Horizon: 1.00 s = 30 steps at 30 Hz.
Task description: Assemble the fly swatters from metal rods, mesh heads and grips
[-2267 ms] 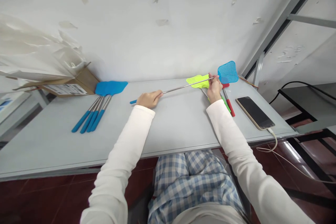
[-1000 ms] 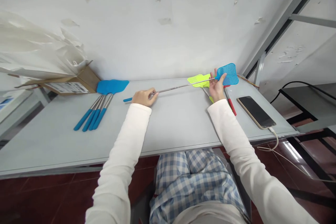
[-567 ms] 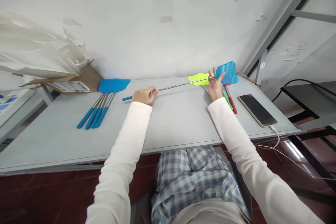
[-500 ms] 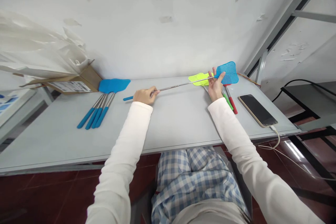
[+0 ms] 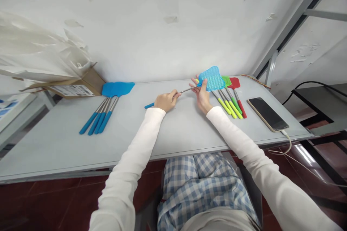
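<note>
A blue fly swatter (image 5: 213, 78) with a telescopic metal rod is held between my two hands above the table. My left hand (image 5: 166, 101) is closed round the rod near the blue handle, whose end sticks out to the left. My right hand (image 5: 202, 95) is at the base of the mesh head, its thumb on the front and its other fingers spread behind. Right of that hand lie several fly swatters: yellow-green ones (image 5: 226, 104), a green one (image 5: 236, 104) and a red one (image 5: 240, 106). The yellow-green heads are mostly hidden behind the blue head.
Several blue fly swatters (image 5: 101, 115) lie fanned at the left, heads overlapping. Behind them is an opened cardboard box (image 5: 89, 83) with white plastic packaging (image 5: 40, 50). A phone (image 5: 267, 113) with a white cable (image 5: 288, 139) lies near the right end of the grey table (image 5: 184, 126).
The swatter's rod was long and is now much shorter. My right hand has moved left with the head, and my left hand slightly right. The yellow-green, green and red swatters show more fully.
</note>
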Motion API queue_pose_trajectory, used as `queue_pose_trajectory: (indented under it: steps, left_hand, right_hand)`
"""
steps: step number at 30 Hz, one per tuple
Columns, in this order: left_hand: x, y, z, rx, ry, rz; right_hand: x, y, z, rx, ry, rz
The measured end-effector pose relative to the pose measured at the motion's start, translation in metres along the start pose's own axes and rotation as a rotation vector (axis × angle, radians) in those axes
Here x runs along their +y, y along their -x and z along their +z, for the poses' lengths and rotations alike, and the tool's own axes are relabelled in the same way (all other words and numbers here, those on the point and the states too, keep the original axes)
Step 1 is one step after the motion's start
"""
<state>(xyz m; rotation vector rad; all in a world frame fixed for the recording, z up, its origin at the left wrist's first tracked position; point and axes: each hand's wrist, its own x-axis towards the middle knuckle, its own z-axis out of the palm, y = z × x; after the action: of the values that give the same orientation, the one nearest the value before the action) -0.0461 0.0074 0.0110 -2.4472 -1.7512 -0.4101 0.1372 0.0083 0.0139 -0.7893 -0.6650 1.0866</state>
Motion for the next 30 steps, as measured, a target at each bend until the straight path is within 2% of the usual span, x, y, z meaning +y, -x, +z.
queue_pose_trajectory:
  steps: [4, 9, 17, 24, 30]
  left_hand:
    - [0.01, 0.002, 0.001, 0.029, 0.028, 0.008]
    - [0.014, 0.004, 0.0, 0.05, 0.033, 0.008]
    - [0.032, 0.008, 0.003, 0.13, 0.131, 0.002]
    - [0.03, 0.004, 0.004, 0.144, 0.129, -0.023]
    - [0.033, 0.003, 0.003, 0.133, 0.129, -0.055]
  right_hand:
    - [0.005, 0.013, 0.015, -0.049, 0.019, 0.006]
    - [0.008, 0.02, 0.018, -0.072, 0.043, 0.007]
    - [0.015, 0.04, 0.032, -0.157, 0.069, -0.009]
    - [0.008, 0.039, 0.03, -0.226, 0.097, 0.017]
    - [0.013, 0.034, 0.026, -0.309, 0.15, 0.093]
